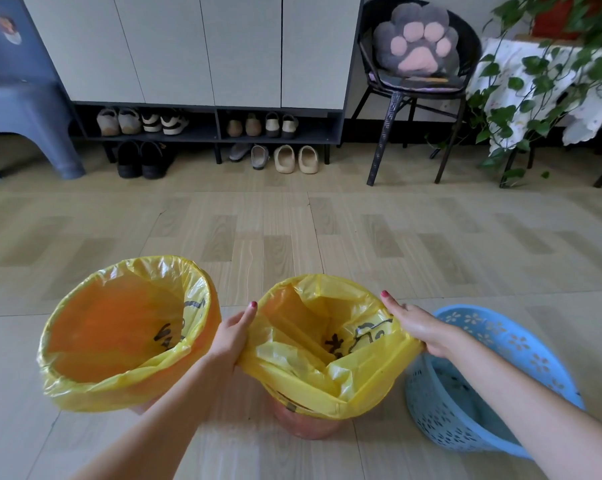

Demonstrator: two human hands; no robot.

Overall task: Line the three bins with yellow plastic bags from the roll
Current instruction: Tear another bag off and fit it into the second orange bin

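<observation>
Three bins stand in a row on the floor. The left bin wears a yellow bag folded over its whole rim. Over the middle pink bin a second yellow bag is stretched wide, with black print showing inside. My left hand grips that bag's left edge. My right hand grips its right edge. The blue perforated bin at the right has no bag in it. The roll is out of view.
A shoe cabinet with several pairs of shoes runs along the back wall. A grey stool stands at the far left. A black chair with a paw cushion and a trailing plant stand at the back right.
</observation>
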